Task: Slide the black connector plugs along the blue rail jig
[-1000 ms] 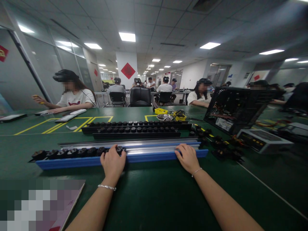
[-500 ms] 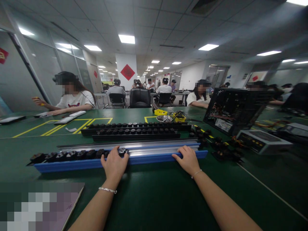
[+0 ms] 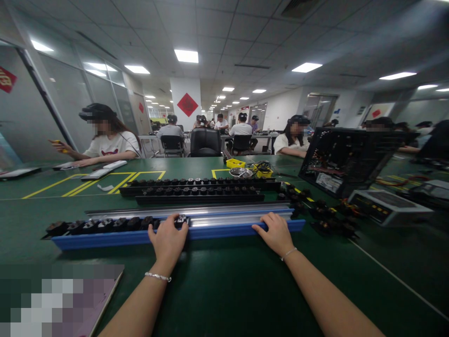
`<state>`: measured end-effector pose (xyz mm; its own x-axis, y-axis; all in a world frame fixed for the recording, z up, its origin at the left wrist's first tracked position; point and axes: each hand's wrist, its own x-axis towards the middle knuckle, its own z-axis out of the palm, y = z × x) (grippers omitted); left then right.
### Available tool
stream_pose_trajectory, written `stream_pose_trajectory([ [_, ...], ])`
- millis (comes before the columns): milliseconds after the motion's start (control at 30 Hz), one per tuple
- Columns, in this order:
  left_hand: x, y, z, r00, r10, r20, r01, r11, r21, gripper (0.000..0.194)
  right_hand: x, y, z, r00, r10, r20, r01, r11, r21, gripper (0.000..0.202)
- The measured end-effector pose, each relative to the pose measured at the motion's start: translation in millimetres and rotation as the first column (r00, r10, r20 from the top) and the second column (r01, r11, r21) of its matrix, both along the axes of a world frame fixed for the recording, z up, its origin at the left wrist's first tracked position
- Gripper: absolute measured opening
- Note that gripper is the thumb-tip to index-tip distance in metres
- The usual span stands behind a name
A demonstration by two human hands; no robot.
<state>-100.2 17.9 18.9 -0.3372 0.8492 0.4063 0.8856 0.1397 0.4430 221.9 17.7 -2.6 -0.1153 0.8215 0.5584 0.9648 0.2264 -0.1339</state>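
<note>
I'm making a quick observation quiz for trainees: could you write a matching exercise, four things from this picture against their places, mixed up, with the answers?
Things
1. Left hand
2. Grey box
3. Right hand
4. Shiny bowl

Places
A. On the bare stretch of the blue rail
B. Beyond the black strips, near a yellow tray
C. At the rightmost black part in the blue rail's row
D. Just in front of the computer case

Pairs: 1-C, 2-D, 3-A, 4-B
</note>
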Motion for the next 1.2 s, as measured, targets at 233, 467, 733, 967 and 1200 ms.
stream_pose_trajectory([
  [233,-3.1,1.3,-2.8,1.0,-0.028,-0.007,0.029,0.999,0.031,0.039,0.1,-0.2,-0.2,1.0,0.0,0.01,0.0,1.0,0.012,0.039],
  [467,-7.6,3.6,-5.6,0.995,-0.063,0.076,0.061,0.998,0.029,0.037,-0.3,-1.3,2.1,0.999,0.003,0.047,-0.004,0.999,0.032,0.037],
  [733,-8.7,5.2,-8.3,0.984,-0.086,0.157,0.08,0.996,0.043,0.038,-0.5,-1.2,2.6,1.0,0.002,0.026,-0.003,1.0,0.014,0.036],
  [967,-8.2,4.0,-5.4,0.981,-0.09,0.17,0.089,0.996,0.017,0.038,-0.6,-0.7,1.3,1.0,-0.001,0.001,0.001,1.0,-0.009,0.035],
  [1200,-9.3,4.9,-8.4,0.985,-0.102,0.138,0.097,0.995,0.039,0.037,-0.4,-0.3,0.3,1.0,0.001,0.007,-0.001,1.0,-0.01,0.033],
])
